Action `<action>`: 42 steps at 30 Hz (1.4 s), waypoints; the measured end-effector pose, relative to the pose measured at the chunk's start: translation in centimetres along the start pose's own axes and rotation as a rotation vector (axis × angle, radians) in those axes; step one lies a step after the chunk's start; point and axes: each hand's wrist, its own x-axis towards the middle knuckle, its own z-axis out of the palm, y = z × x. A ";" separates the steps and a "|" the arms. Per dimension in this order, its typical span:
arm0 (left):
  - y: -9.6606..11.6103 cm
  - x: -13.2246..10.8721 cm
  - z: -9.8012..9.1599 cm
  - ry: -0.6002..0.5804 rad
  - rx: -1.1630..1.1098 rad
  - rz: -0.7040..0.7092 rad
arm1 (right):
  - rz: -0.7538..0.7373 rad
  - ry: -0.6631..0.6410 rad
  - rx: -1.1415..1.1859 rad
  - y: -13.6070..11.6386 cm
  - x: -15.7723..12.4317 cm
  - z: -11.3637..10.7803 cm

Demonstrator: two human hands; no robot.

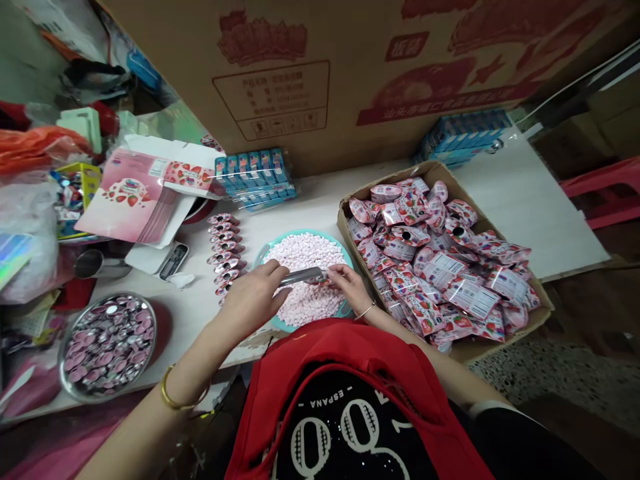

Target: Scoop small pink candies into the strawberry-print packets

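Observation:
A turquoise basin (261,252) of small pale pink candies (306,250) sits in front of me. Over it, my left hand (257,290) is closed around a metal scoop (301,276), which points right. My right hand (353,285) is closed at the scoop's far end, its fingertips pinching what looks like a small pink printed pouch (326,282). Most of that pouch is hidden by the scoop and fingers. Left of the basin, several small strawberry-print pouches (225,247) stand in a row with their openings towards me.
On the right, a cardboard box (537,320) holds many strawberry-print pouches (420,260). A metal bowl (65,377) of pink-and-silver caps stands at left, near a metal cup (103,265) and flat pink cartons (125,193). Blue packs (257,175) sit against a large carton (320,73).

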 end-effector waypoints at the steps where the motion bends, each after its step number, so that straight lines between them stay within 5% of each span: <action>1: -0.3 0.3 0.8 0.055 -0.096 0.028 | 0.005 -0.029 0.022 -0.3 -0.1 0.2; 5: -0.6 2.3 3.9 0.144 -0.338 0.201 | -0.033 -0.123 0.029 -1.3 0.0 1.3; 9: -3.0 5.2 4.5 0.159 -0.345 0.228 | -0.191 -0.119 -0.183 -3.0 1.4 0.1; 15: -15.3 10.4 5.7 0.188 -0.082 -0.145 | -0.434 0.209 -0.906 -5.0 5.0 -7.7; 20: -24.2 13.2 9.4 0.037 0.121 -0.301 | -0.230 0.099 -1.138 -3.3 7.0 -11.8; 25: -27.4 13.7 12.6 -0.014 0.120 -0.346 | -0.117 -0.017 -1.103 -3.2 8.1 -11.1; 30: -26.8 12.9 13.6 0.093 0.124 -0.410 | -0.085 -0.110 -0.989 -4.8 9.0 -11.1; 36: -19.8 7.9 11.6 0.262 -0.113 -0.362 | -0.085 -0.122 -0.833 -5.4 7.8 -12.6; 42: -11.7 -0.1 12.5 0.030 -0.446 -0.226 | -0.112 0.104 -0.681 -2.5 6.2 -13.6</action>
